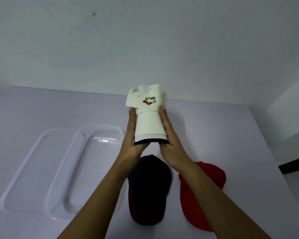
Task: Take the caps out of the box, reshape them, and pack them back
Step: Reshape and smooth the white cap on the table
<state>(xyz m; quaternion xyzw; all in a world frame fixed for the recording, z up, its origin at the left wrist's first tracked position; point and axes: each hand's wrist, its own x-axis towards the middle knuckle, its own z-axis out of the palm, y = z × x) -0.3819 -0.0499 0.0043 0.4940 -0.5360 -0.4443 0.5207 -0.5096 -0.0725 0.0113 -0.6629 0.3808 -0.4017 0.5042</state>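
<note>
A white cap (146, 100) with a coloured logo is held up above the table, crown away from me, brim towards me. My left hand (131, 135) grips the left edge of the brim and my right hand (169, 140) grips the right edge, so the brim is bent into a tight curve between them. The thumbs are hidden beneath the brim. A dark navy cap (148, 195) lies on the table under my forearms. A red cap (200, 194) lies just right of it. The clear plastic box (100, 163) sits to the left with nothing in it.
A second clear plastic piece (33, 169), a lid or tray, lies partly under the box's left side. The lavender table (223, 135) ends at a pale wall behind. Past the table's right edge, the floor drops away beside a dark baseboard (293, 164).
</note>
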